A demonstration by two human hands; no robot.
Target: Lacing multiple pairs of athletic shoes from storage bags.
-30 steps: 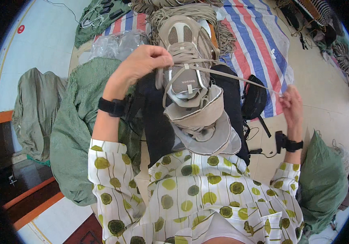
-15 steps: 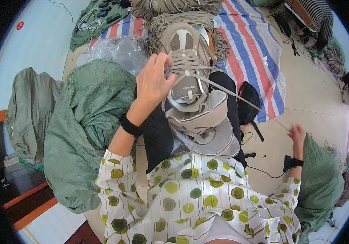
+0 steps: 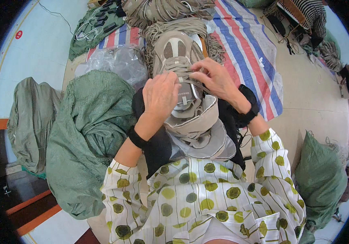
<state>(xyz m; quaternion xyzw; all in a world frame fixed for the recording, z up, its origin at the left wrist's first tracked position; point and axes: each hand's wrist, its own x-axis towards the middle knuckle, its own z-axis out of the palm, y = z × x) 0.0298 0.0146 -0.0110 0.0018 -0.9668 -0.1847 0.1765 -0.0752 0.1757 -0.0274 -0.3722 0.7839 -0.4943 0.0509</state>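
A taupe and grey shoe upper (image 3: 175, 47) lies toe away from me over my lap, its loose lining and collar (image 3: 197, 122) spread open toward me. Flat taupe shoelace (image 3: 178, 65) crosses the tongue (image 3: 186, 92) in several rows. My left hand (image 3: 161, 95) is closed at the left eyelet edge; its fingertips hide what they grip. Over the right eyelet side, my right hand (image 3: 217, 80) is closed in a pinch on the shoelace, with thumb and forefinger close above the lacing.
Bundles of taupe laces (image 3: 168, 10) lie beyond the shoe upper on a striped sheet (image 3: 250, 53). To the left are a clear plastic bag (image 3: 115, 61) and a large green sack (image 3: 89, 134). Another green sack (image 3: 319, 175) stands at the right.
My right hand has come in from far right, where it held the lace stretched out, to the shoe upper's right eyelets. My left hand has shifted slightly toward me and over the tongue's left side.
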